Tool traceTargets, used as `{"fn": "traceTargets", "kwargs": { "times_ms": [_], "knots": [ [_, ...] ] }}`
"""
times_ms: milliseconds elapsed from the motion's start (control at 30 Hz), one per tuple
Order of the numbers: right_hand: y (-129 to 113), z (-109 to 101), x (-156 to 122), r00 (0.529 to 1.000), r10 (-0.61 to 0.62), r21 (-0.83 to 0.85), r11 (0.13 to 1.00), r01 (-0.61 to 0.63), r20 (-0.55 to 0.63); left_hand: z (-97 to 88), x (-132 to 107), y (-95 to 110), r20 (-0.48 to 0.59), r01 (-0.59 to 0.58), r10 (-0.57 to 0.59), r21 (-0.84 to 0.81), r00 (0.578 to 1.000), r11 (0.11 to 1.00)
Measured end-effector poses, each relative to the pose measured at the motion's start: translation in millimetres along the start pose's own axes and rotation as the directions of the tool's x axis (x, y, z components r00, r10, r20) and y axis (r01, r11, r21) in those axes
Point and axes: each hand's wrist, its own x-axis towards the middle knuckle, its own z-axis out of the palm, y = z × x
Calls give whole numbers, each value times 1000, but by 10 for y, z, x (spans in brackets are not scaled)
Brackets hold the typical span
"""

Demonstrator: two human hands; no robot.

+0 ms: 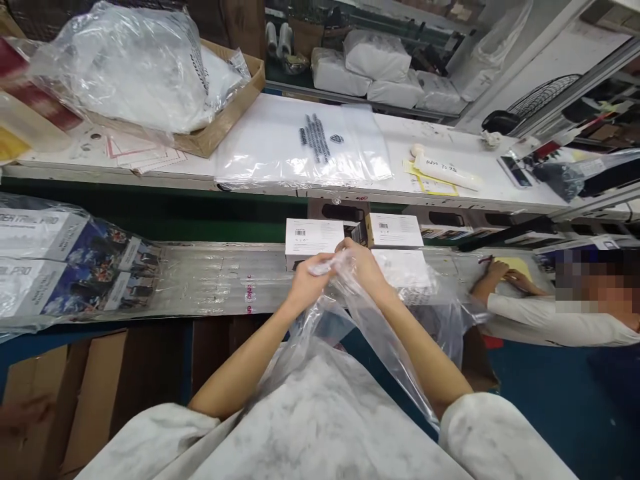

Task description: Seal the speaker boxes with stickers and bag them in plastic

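Note:
Both hands pinch the gathered top of a clear plastic bag [367, 317]. My left hand [311, 280] is closed on one bunched edge, and my right hand [364, 267] is closed on the edge beside it, close to touching. From there the bag hangs down toward my body and spreads to the right. Just beyond the hands, white boxes [314, 235] with printed labels stand on the metal-coloured work strip. Two more white boxes [395, 231] are to the right, the nearer one partly behind the plastic.
Bagged printed boxes [65, 263] lie at the left. On the white shelf [400, 137] rest a stack of flat plastic bags [305, 143] and an open carton [235, 107] with plastic. At the right a co-worker's hands [507, 275] are over something yellow. Cardboard cartons [80, 393] stand below left.

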Motion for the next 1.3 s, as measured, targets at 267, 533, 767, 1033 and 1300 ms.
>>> {"fn": "traceTargets", "kwargs": {
  "times_ms": [267,533,767,1033,1300],
  "knots": [
    [442,-403,-122,988,-15,483,874,-61,151,-439,-32,-129,161,215,-183,-211,970,954],
    [141,-333,-409,989,-40,268,963,0,142,-316,-88,-30,3,142,-142,-117,990,983],
    [320,-711,-453,979,-147,521,830,198,-138,-563,-96,-366,150,310,-282,-220,948,925],
    [96,-255,-206,989,-102,470,882,39,109,-981,-142,-376,69,282,-296,158,953,946],
    [-67,-343,32,936,-102,589,798,-126,337,-665,66,52,691,81,-256,276,676,958]
  ]
}}
